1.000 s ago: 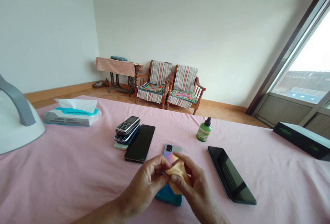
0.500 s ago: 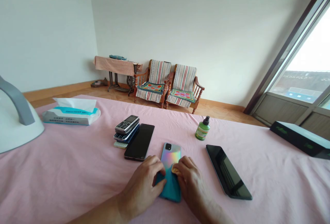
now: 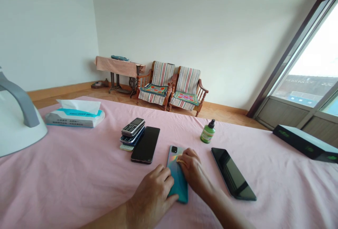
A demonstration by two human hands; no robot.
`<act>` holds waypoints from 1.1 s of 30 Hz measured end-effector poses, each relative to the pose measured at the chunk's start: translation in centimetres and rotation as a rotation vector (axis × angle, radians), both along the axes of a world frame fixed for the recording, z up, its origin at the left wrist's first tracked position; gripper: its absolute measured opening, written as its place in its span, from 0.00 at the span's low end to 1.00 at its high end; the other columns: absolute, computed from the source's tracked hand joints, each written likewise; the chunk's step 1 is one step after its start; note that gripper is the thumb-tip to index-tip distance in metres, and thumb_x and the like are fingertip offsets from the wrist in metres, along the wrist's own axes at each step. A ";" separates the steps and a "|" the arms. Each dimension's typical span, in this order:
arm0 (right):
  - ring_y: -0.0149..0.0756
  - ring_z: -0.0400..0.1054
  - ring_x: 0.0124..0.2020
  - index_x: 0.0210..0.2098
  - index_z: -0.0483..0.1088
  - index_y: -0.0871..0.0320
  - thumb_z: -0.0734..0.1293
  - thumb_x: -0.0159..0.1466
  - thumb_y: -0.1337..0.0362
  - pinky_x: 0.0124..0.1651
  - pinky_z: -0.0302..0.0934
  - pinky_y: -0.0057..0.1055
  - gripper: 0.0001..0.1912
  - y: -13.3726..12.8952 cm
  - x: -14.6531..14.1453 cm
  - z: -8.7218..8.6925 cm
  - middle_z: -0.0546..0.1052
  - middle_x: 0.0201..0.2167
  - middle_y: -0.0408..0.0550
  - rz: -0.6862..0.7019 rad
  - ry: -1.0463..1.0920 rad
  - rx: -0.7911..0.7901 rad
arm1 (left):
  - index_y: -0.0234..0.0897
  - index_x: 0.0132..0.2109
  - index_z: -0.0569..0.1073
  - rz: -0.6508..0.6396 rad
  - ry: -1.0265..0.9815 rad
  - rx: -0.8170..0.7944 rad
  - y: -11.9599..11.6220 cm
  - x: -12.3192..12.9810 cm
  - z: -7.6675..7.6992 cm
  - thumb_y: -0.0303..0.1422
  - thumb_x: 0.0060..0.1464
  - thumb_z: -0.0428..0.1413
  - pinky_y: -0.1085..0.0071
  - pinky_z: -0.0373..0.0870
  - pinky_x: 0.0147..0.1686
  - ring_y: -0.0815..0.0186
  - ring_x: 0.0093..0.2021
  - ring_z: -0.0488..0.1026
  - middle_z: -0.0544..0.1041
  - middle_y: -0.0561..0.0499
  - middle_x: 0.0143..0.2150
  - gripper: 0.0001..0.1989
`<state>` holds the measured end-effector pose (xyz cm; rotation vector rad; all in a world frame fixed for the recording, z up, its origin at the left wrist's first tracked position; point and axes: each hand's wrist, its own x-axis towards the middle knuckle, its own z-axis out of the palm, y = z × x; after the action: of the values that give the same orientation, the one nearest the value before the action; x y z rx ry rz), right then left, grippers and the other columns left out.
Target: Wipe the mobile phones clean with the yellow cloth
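Observation:
A shiny blue-green smartphone (image 3: 178, 178) lies back side up on the pink cloth, its camera block at the far end. My left hand (image 3: 155, 192) grips its left edge, thumb across the lower part. Pinched in my right hand (image 3: 191, 167) is a small yellowish cloth (image 3: 180, 159), pressed on the upper right of the phone's back. Left of it lies a black smartphone (image 3: 146, 145), beside stacked keypad phones (image 3: 133, 127). A dark tablet-like phone (image 3: 233, 174) rests to the right. Beyond stands a green spray bottle (image 3: 208, 132) with a black top.
A tissue pack (image 3: 75, 114) sits at the back left, near a white appliance with a grey handle (image 3: 29, 111). On the right edge is a black box (image 3: 303, 142). Two wooden chairs (image 3: 185, 84) and a cloth-covered sewing table (image 3: 116, 67) stand by the wall.
My right hand has slid the cloth up the phone's back, toward the camera end. My left hand stays on the phone's left edge. The view has shifted slightly.

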<state>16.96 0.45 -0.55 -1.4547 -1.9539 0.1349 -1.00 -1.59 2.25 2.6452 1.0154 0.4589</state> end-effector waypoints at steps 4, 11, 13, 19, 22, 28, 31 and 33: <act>0.35 0.62 0.36 0.28 0.71 0.60 0.59 0.63 0.74 0.41 0.57 0.31 0.12 1.9 0.2 -0.2 0.69 0.31 0.48 -0.021 0.014 0.030 | 0.35 0.39 0.75 -0.039 0.024 0.069 0.1 -0.2 -0.4 0.31 0.52 0.63 0.62 0.67 0.46 0.57 0.44 0.67 0.74 0.49 0.40 0.08; 0.37 0.63 0.38 0.31 0.71 0.57 0.58 0.64 0.73 0.39 0.58 0.32 0.12 -3.8 -1.1 -0.9 0.69 0.34 0.48 0.049 0.010 -0.061 | 0.36 0.38 0.74 -0.069 -0.031 0.062 0.3 0.1 -1.2 0.29 0.50 0.65 0.64 0.66 0.45 0.59 0.42 0.67 0.74 0.51 0.39 0.09; 0.37 0.63 0.38 0.31 0.71 0.57 0.58 0.65 0.73 0.39 0.59 0.32 0.12 -3.0 -0.8 -0.9 0.70 0.35 0.49 0.042 0.013 -0.054 | 0.36 0.38 0.74 -0.069 -0.025 0.063 0.3 0.1 -1.2 0.29 0.50 0.65 0.63 0.66 0.46 0.58 0.42 0.67 0.74 0.51 0.39 0.09; 0.36 0.63 0.35 0.29 0.73 0.59 0.59 0.64 0.72 0.39 0.59 0.32 0.13 2.5 0.1 -0.7 0.69 0.31 0.49 -0.048 0.031 0.064 | 0.35 0.42 0.74 -0.092 -0.045 0.070 0.0 -0.1 -1.4 0.30 0.50 0.66 0.66 0.65 0.46 0.58 0.44 0.66 0.74 0.50 0.41 0.12; 0.37 0.63 0.35 0.29 0.72 0.59 0.58 0.64 0.72 0.39 0.60 0.32 0.13 1.0 -0.4 -1.0 0.70 0.31 0.49 -0.040 0.029 0.053 | 0.35 0.41 0.74 -0.108 -0.038 0.130 0.3 0.1 -1.8 0.31 0.48 0.66 0.67 0.65 0.44 0.59 0.42 0.67 0.75 0.50 0.40 0.13; 0.38 0.64 0.36 0.29 0.71 0.57 0.59 0.64 0.73 0.38 0.61 0.33 0.12 -1.6 -0.6 -1.4 0.70 0.34 0.49 0.014 0.035 -0.019 | 0.34 0.38 0.74 -0.158 0.023 0.286 1.0 0.4 -2.8 0.34 0.50 0.66 0.68 0.64 0.40 0.60 0.39 0.68 0.76 0.51 0.37 0.12; 0.38 0.65 0.35 0.28 0.72 0.57 0.59 0.63 0.72 0.38 0.61 0.33 0.12 1.0 0.1 -1.2 0.70 0.32 0.50 -0.045 0.070 0.030 | 0.33 0.41 0.73 -0.173 0.064 0.363 1.0 0.3 -3.5 0.32 0.54 0.63 0.67 0.65 0.39 0.59 0.38 0.68 0.76 0.49 0.38 0.10; 0.38 0.64 0.34 0.28 0.72 0.58 0.59 0.63 0.73 0.37 0.61 0.33 0.13 2.4 0.2 -1.0 0.69 0.31 0.49 -0.066 0.067 0.035 | 0.32 0.40 0.73 -0.211 0.098 0.412 1.0 0.3 -4.1 0.29 0.55 0.61 0.67 0.65 0.37 0.59 0.37 0.68 0.75 0.48 0.38 0.07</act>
<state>17.19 2.80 -1.58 -1.4712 -1.8442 0.1174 -0.74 -0.62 -1.83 3.1258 0.7148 0.5439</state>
